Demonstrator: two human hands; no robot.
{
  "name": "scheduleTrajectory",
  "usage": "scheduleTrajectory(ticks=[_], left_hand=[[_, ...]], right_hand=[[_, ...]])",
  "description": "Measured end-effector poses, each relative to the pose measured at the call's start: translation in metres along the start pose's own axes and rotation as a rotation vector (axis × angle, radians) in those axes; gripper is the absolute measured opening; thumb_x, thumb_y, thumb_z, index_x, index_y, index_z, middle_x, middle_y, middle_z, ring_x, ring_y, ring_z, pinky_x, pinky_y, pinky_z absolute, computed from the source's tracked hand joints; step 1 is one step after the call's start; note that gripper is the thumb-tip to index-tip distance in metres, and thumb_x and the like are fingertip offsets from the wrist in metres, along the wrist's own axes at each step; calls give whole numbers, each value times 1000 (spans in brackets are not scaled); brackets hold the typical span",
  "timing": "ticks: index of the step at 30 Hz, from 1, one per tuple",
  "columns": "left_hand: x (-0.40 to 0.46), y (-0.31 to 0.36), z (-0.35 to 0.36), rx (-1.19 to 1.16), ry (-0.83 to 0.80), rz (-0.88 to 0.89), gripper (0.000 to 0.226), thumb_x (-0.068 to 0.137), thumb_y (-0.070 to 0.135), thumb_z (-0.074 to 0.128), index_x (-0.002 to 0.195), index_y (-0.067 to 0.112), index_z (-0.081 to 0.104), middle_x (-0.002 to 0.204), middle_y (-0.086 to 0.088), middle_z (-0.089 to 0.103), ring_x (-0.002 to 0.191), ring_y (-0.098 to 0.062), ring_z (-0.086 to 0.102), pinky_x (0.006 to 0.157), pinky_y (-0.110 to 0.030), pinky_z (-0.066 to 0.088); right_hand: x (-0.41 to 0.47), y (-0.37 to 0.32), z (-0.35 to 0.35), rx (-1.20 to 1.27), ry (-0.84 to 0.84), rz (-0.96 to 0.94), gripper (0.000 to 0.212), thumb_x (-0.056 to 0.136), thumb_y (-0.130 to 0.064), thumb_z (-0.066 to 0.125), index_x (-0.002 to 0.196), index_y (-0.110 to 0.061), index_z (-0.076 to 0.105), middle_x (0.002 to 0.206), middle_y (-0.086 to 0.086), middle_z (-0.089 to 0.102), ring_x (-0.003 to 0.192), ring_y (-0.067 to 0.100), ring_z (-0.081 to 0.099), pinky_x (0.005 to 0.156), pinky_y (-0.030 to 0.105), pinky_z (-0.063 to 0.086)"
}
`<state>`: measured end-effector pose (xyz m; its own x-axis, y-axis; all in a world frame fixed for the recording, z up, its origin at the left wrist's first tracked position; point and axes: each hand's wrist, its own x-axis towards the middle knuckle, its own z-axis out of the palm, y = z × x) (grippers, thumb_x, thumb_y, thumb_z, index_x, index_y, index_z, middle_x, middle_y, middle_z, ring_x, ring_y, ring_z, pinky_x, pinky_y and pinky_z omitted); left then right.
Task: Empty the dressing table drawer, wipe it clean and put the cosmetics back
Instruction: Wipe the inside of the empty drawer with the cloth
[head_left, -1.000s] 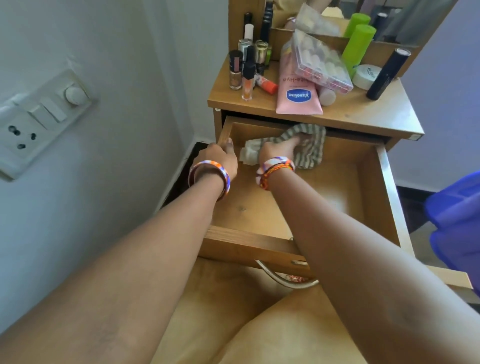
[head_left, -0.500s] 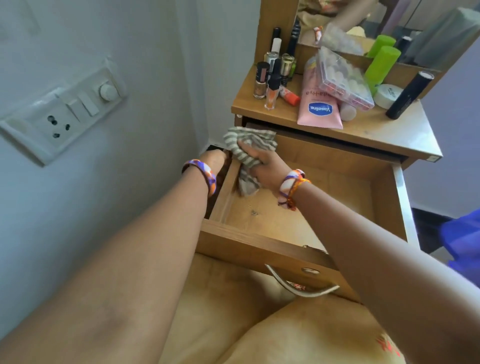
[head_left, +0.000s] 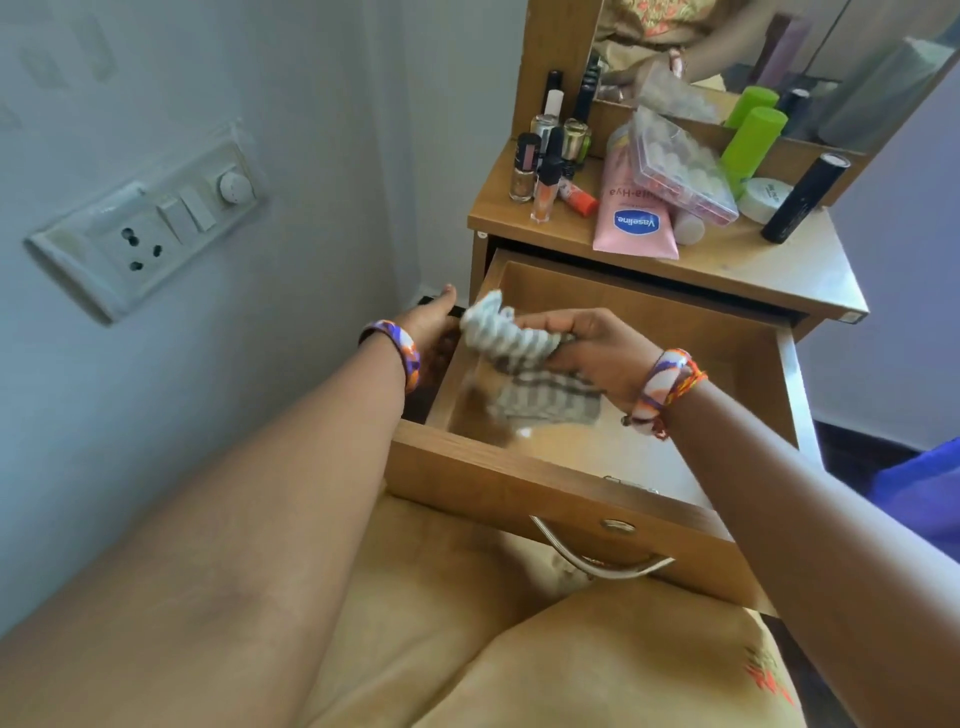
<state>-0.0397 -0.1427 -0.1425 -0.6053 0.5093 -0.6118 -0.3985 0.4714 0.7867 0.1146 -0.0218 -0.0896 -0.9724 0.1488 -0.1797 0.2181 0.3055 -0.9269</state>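
Note:
The wooden drawer (head_left: 550, 488) of the dressing table stands pulled out, with nothing lying on its floor. My right hand (head_left: 592, 348) grips a grey-and-white striped cloth (head_left: 524, 364) above the drawer's left half; part of the cloth hangs down toward the floor. My left hand (head_left: 431, 319) rests on the outside of the drawer's left wall, fingers partly hidden behind it. On the tabletop (head_left: 727, 270) stand nail polish bottles (head_left: 545, 166), a pink Vaseline tube (head_left: 636, 218), a clear compartment box (head_left: 680, 166), a green bottle (head_left: 750, 143), a white jar (head_left: 766, 200) and a black tube (head_left: 802, 200).
A switch and socket plate (head_left: 145, 228) is on the wall at left. A mirror (head_left: 753, 52) rises behind the tabletop. The drawer's metal handle (head_left: 597, 564) hangs over my lap. Something blue (head_left: 924, 499) lies at the right edge.
My right hand has drawn the cloth from the drawer's back wall to the left front and lifted it. My left hand slid from the wall's top to its outside.

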Motion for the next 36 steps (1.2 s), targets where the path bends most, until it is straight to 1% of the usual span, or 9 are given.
scheduleTrajectory(ticks=[3, 5, 9, 12, 14, 17, 24, 30, 36], left_hand=[[-1, 1, -3, 94, 58, 21, 43, 97, 47, 38, 101, 13, 65, 67, 5, 60, 61, -8, 53, 50, -18, 47], [-9, 6, 3, 251, 4, 28, 51, 93, 53, 41, 79, 10, 65, 62, 2, 67, 65, -15, 60, 58, -20, 45], [-15, 14, 16, 482, 86, 62, 73, 89, 60, 42, 134, 3, 47, 132, -16, 54, 119, -30, 53, 96, -33, 41], [-15, 20, 24, 624, 140, 84, 65, 96, 51, 37, 139, 2, 41, 142, -16, 46, 128, -31, 47, 103, -34, 37], [-21, 26, 32, 680, 197, 101, 57, 99, 44, 35, 139, 3, 40, 143, -16, 44, 129, -32, 44, 105, -37, 35], [-20, 26, 47, 731, 269, 112, 43, 103, 27, 28, 137, 3, 41, 145, -17, 40, 133, -33, 39, 107, -38, 31], [-9, 11, 57, 703, 403, 160, 41, 100, 26, 31, 131, 4, 45, 135, -19, 49, 125, -36, 47, 103, -43, 39], [-12, 11, 59, 680, 409, 179, 40, 102, 22, 29, 134, 2, 42, 138, -19, 47, 128, -35, 45, 104, -42, 37], [-24, 10, 60, 654, 421, 202, 42, 103, 28, 27, 131, 1, 44, 134, -19, 50, 124, -34, 49, 97, -40, 40]], right_hand=[[0, 0, 26, -91, -115, -21, 45, 90, 7, 48, 130, -13, 51, 128, 12, 57, 112, 23, 57, 102, 39, 46], [-5, 3, 37, -105, -257, -29, 50, 91, 7, 46, 132, -23, 45, 131, 4, 53, 122, 20, 51, 107, 37, 42], [-13, 13, 30, -51, -462, 77, 55, 90, 12, 44, 134, -21, 42, 136, 3, 51, 127, 18, 49, 109, 32, 40], [-17, 18, 10, -128, -500, 150, 48, 90, 10, 47, 113, -29, 61, 114, 9, 67, 101, 32, 64, 87, 41, 54], [-24, 21, -9, -180, -562, 224, 53, 88, 12, 48, 96, -36, 66, 86, -7, 73, 76, 14, 67, 67, 25, 56], [-39, 29, -39, -231, -578, 393, 61, 84, 16, 51, 77, -40, 74, 76, -16, 73, 76, 5, 67, 71, 20, 57], [-60, 14, -61, -894, -727, 663, 34, 84, 8, 57, 95, -25, 57, 68, -12, 56, 62, 0, 49, 51, 5, 38], [-74, 8, -49, -1070, -552, 649, 46, 86, 11, 35, 123, -4, 58, 124, 13, 59, 84, 13, 45, 42, 6, 40], [-63, 7, -40, -739, -342, 465, 47, 85, 10, 36, 99, -23, 65, 103, 0, 59, 85, 13, 56, 68, 20, 49]])
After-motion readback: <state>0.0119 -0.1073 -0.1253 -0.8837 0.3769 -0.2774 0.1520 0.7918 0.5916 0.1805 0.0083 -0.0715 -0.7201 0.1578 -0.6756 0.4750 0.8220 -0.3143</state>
